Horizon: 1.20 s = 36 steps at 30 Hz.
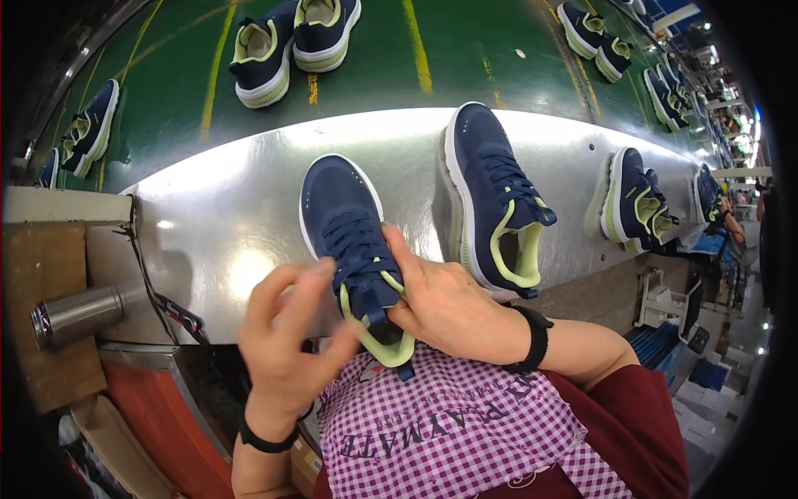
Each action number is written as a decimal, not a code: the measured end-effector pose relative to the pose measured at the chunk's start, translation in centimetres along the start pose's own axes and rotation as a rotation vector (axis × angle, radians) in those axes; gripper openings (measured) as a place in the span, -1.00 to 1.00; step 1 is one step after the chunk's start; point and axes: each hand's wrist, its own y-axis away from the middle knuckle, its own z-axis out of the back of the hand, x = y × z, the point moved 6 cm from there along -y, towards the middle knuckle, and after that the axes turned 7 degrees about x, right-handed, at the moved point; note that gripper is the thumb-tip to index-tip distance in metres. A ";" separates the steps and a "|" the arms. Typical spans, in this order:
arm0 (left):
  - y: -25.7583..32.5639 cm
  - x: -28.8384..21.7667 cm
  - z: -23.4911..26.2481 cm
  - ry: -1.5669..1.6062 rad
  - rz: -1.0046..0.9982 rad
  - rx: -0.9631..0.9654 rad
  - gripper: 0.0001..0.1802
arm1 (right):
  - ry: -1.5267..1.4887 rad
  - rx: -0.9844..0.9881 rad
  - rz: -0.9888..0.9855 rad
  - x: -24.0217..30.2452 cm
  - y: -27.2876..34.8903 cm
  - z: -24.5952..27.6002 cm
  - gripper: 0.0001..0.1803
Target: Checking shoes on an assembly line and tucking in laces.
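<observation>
Slippage is being risked at the heel of the navy sneaker (353, 241), which is being overhung past the near edge of the steel worktop (216, 216); a loosened grip could be letting it tip toward the checked apron (449, 424). The left hand (287, 333) is being held partly open, its fingertips being pressed against the laces (356, 241). The right hand (445, 303) is being kept closed around the lime collar, thumb on the tongue. A second navy sneaker (495, 195) is lying just beside
</observation>
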 end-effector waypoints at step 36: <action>3.7 2.0 -4.4 0.371 0.221 -0.100 -0.14 | -0.221 -0.121 0.086 0.9 -0.2 4.7 -0.84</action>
